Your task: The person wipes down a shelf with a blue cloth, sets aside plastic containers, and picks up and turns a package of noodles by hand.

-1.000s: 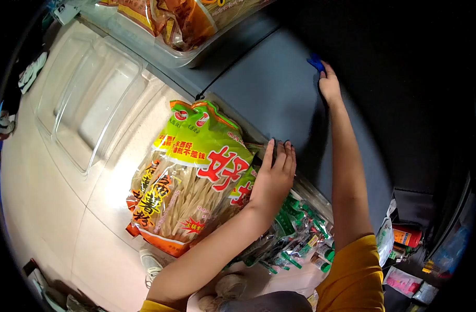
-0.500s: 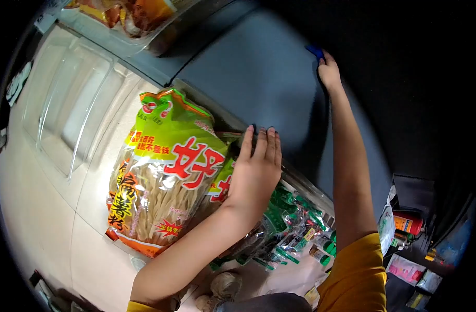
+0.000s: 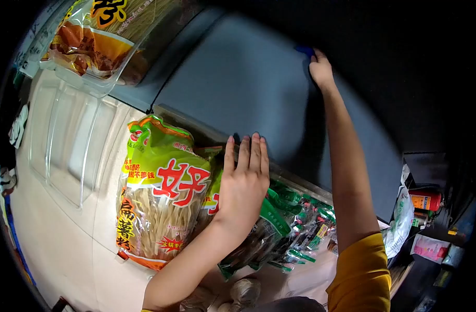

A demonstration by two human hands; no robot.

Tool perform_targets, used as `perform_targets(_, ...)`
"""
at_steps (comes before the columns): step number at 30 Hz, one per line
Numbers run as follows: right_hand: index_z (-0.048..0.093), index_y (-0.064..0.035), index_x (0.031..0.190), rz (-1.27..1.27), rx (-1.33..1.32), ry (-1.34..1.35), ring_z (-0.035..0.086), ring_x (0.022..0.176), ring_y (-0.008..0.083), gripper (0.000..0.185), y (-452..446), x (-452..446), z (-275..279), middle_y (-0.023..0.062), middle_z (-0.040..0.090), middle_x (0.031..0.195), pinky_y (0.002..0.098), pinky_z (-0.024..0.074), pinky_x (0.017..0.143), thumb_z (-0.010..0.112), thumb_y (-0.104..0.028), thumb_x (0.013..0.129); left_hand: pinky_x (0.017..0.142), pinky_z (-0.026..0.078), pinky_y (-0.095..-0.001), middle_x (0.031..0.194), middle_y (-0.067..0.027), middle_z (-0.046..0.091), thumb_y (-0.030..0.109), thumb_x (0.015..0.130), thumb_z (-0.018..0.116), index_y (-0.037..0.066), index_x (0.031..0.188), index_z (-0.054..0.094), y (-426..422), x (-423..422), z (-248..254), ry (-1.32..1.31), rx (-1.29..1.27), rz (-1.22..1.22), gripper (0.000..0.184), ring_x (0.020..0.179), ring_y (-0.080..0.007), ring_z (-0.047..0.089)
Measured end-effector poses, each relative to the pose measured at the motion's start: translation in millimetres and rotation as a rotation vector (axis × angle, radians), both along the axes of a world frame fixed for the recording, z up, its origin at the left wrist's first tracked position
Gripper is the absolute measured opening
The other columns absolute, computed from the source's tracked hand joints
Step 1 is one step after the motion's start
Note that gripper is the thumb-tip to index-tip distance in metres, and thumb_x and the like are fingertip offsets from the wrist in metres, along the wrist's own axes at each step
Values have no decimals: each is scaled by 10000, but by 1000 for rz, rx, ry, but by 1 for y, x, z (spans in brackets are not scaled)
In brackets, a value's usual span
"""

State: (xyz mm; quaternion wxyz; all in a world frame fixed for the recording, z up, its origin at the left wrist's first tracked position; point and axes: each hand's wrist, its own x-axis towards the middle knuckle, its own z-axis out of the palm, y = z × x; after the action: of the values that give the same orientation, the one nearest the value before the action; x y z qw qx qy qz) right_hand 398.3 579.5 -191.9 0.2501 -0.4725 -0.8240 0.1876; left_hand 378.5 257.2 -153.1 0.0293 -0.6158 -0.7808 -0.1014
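Note:
My right hand (image 3: 321, 68) is closed on a small blue cloth (image 3: 304, 50), mostly hidden, at the far side of a grey flat surface (image 3: 238, 73). My left hand (image 3: 244, 190) lies flat with its fingers stretched out, the fingertips at the near edge of that surface. Beside the left hand stands a green-topped clear bag of flat noodles (image 3: 162, 203) with red and black lettering. A second similar bag is partly hidden behind it. To the right of my left wrist are several green-and-clear packets (image 3: 271, 223).
At the upper left, a clear plastic bin (image 3: 100, 86) holds an orange-and-clear noodle bag (image 3: 95, 47). Another clear plastic container (image 3: 66, 140) is at the left over the pale tiled floor. A red canister (image 3: 426, 200) and a white plastic bag (image 3: 400, 221) are at the right.
The view has shifted, so the upper-left bin shows more and the noodle bags sit lower. My right hand and the blue cloth are slightly further left; my left hand remains at the edge.

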Motion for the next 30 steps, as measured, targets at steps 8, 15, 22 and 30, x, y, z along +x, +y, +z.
perform_targets(8,467,-47,1123,-33,51,56,418,1068,312,409,9,32,-3,173,451,1148,316,318,904,397,-56,720,960,247,-417,1159,-146,453,71,704,430,-65,1138,400,1,-1,1,3,-4,-22,456,1060,-246,444)
perform_targets(15,470,-61,1127,-89,-31,36,433,1059,304,432,16,65,2,157,462,1144,316,334,891,398,-54,701,961,249,-409,1168,-141,446,134,727,472,-52,1157,384,0,-2,1,41,-38,-32,476,1066,-238,441)
perform_targets(22,496,-58,1102,-197,63,61,465,1028,286,426,21,102,-2,161,508,1083,303,348,876,403,-46,686,967,236,-409,1173,-141,442,121,719,471,-55,1164,373,-1,-3,3,46,-50,-42,488,1074,-241,435)
perform_targets(30,506,28,1042,-540,177,85,505,955,314,376,10,146,11,214,514,1039,332,382,837,445,-41,677,975,215,-419,1187,-162,422,127,704,478,-71,1175,348,-1,-3,5,27,-32,-49,527,1089,-258,417)
